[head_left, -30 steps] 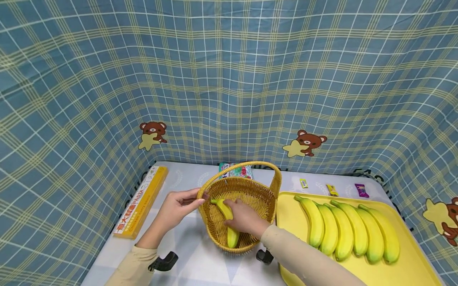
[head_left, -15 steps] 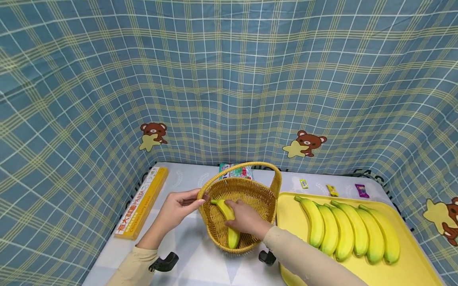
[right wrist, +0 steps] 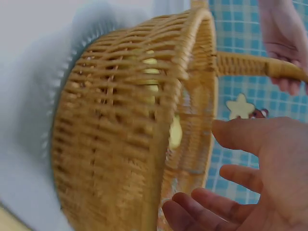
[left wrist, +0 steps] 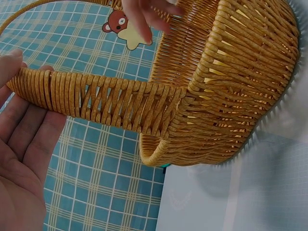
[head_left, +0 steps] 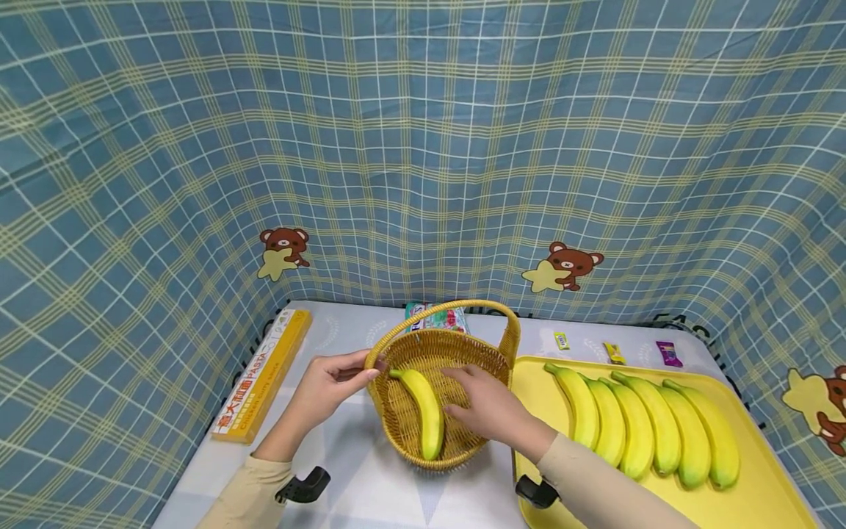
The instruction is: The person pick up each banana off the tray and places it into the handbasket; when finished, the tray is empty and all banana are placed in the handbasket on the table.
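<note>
On the table (head_left: pixel 370 499), too little room between yellow tray (head_left: pixel 747 503) and wicker basket (head_left: pixel 419 349), just side by side: with any sideways tug, perhaps a bump, even a shoved tray. For the basket, tipping or twisting the likelier fault, through pulling high on the handle (head_left: pixel 476 303) without steadying lower down. Clamped on that handle at its left side, thumb against fingers: left grip (head_left: pixel 333 386). Over the basket's mouth, fingers apart and apparently free of any fruit: right grip (head_left: pixel 492 408). Danger there of catching the black wrist mount (head_left: pixel 537 492) on basket or tray through withdrawing too low. On the tray, six bananas (head_left: pixel 636 441) in a close row; with hasty reaching, neighbours possibly nudged askew. Inside the basket, left of its middle, stem toward the left grip: a single banana (head_left: pixel 429 419), prone to rolling under any tilt. Lastly, beyond the tray, three wrapped sweets (head_left: pixel 613 353), easily scattered by a pushed tray.
</note>
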The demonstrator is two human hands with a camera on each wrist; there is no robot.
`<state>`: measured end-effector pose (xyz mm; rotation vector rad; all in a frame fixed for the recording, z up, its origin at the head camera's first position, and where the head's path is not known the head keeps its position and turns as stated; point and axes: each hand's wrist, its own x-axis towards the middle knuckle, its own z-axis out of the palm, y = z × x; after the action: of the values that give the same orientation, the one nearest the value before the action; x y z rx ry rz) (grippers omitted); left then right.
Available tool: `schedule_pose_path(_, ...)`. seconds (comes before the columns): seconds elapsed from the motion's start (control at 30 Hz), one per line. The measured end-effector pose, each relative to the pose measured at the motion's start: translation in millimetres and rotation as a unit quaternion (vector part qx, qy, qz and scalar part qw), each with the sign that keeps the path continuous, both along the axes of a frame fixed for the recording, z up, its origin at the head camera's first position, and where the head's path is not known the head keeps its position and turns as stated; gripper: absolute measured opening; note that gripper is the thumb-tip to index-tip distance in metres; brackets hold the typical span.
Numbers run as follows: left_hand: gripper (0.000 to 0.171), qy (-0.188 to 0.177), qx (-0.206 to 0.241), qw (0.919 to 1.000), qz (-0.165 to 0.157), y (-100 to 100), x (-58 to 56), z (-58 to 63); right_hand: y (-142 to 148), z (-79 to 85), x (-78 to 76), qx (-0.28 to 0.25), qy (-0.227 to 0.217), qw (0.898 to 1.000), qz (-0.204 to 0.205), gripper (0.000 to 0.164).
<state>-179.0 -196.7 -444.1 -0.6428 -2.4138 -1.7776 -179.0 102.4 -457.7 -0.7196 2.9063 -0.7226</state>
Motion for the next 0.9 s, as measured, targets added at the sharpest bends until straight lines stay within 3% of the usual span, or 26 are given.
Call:
schedule_pose_path(0.27, 0.034, 0.003, -0.002, 1.0000, -0.003, -1, 0.9, -0.8, 51, 10.7, 17.2, -0.027, 0.019, 0.998, -0.058, 0.057)
schedule_pose_path(0.47, 0.036, 0.003, -0.005, 1.0000, -0.003, 0, 0.5, 1.1, 96, 8.3, 25.7, -0.027, 0.011, 0.994, -0.108, 0.057)
schedule_pose_path(0.9, 0.036, 0.001, -0.004, 1.0000, 0.002, 0, 2.0, 2.2, 177, -32.7, 11.8, 0.014, -0.006, 0.983, -0.184, 0.068)
